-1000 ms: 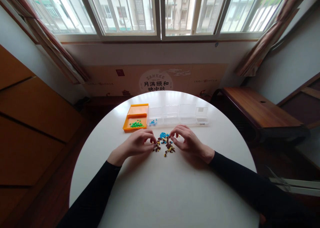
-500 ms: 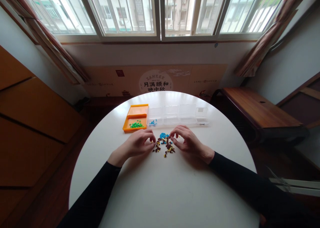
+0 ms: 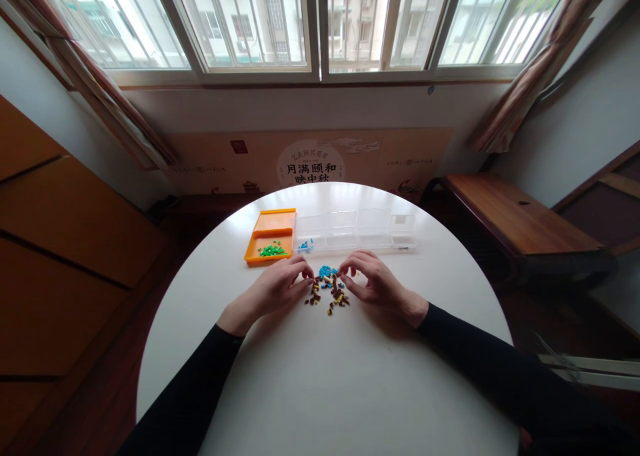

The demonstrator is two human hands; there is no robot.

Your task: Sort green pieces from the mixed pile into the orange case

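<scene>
Both hands rest on the round white table [image 3: 320, 389] flanking a small pile of brown, yellow and blue beads [image 3: 329, 289]. The left hand [image 3: 277, 288] and right hand [image 3: 373, 281] have fingertips pinched at its edges, seemingly mid-sorting; whether either grips a bead, I cannot tell. Next likely needs a fine pinch. Beyond: orange tray with green beads [image 3: 270, 243], clear compartment box [image 3: 357, 231], windows [image 3: 320, 23].

On the round white counter [image 3: 325, 376], the left hand [image 3: 277, 288] and right hand [image 3: 375, 284] rest on either side of a small heap of brown, yellow and blue beads [image 3: 330, 288], fingertips curled at its edges. Beyond lies an orange plastic tray [image 3: 273, 233] holding green beads [image 3: 273, 249], beside a clear compartmented plastic box [image 3: 357, 231].
</scene>
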